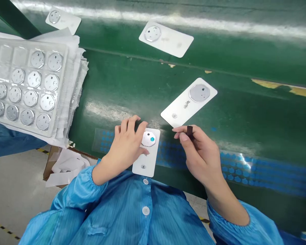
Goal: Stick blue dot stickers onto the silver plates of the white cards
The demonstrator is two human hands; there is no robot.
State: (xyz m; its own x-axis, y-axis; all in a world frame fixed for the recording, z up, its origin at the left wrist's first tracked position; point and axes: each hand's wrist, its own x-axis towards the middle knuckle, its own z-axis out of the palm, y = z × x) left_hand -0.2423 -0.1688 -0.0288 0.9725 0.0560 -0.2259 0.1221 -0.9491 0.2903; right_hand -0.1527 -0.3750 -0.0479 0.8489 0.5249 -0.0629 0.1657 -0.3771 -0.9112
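Note:
My left hand (129, 139) lies over a white phone-shaped card (145, 160) at the table's front edge. Its fingers are spread, with thumb and index finger around the silver disc (148, 139) on the card. A bright blue dot (152, 139) shows on that disc. My right hand (201, 149) is closed, thumb drawn toward the fingers, with a dark band (189, 131) around one finger. Anything between its fingertips is too small to make out. Those tips are close to the lower end of a second white card (187, 102) with a grey disc.
A clear strip of blue stickers (237, 170) runs along the front of the green table (112, 78). At left, a clear plastic tray (60, 102) of silver discs rests on stacked paper sheets (75, 88). Further white cards (168, 40) lie at the back. A box (51, 160) stands below.

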